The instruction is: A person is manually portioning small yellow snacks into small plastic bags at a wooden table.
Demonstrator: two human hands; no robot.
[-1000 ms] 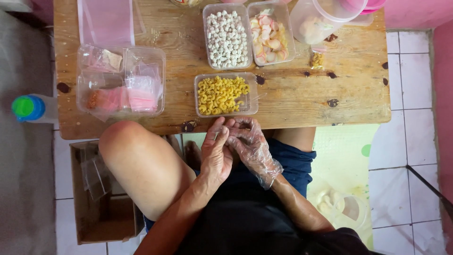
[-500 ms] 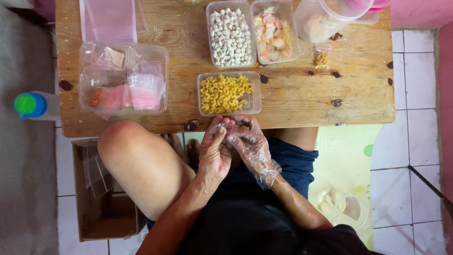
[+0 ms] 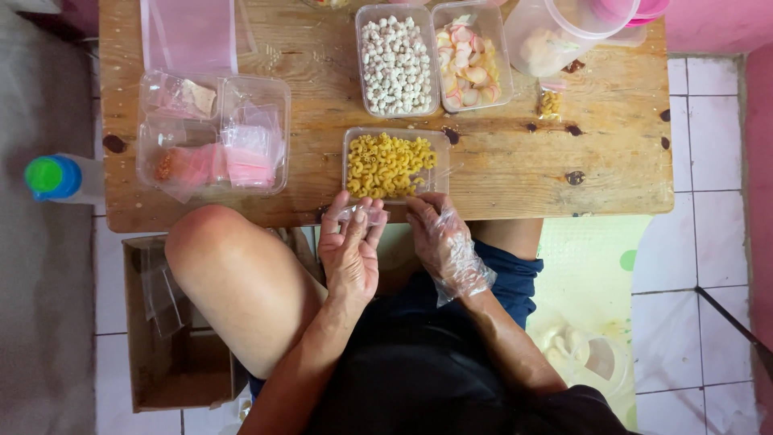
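The left hand (image 3: 349, 246) is bare and holds a small clear plastic bag (image 3: 361, 214) pinched between its thumb and fingertips, at the near edge of the wooden surface (image 3: 499, 161). The fingers are curled loosely around the bag, not spread. The right hand (image 3: 441, 234) wears a thin clear plastic glove; its fingers are bent together and rest at the surface's edge, just beside the bag but apart from the left hand. Whether it grips anything cannot be told.

Directly beyond both hands sits a clear rectangular tub of yellow elbow macaroni (image 3: 390, 163), touching or nearly touching the gloved fingertips. Farther back stand a tub of small white balls (image 3: 394, 58) and, beside it, a tub of pink-and-white slices (image 3: 469, 55). To the right of these lies a clear plastic jug (image 3: 547, 36) on its side. On the left of the surface is a divided tray of filled pink packets (image 3: 213, 137), with a stack of empty bags (image 3: 190, 34) behind it. A bottle with a green and blue cap (image 3: 55, 177) stands on the floor at the left, and an open cardboard box (image 3: 173, 354) sits beside the person's bare knee.
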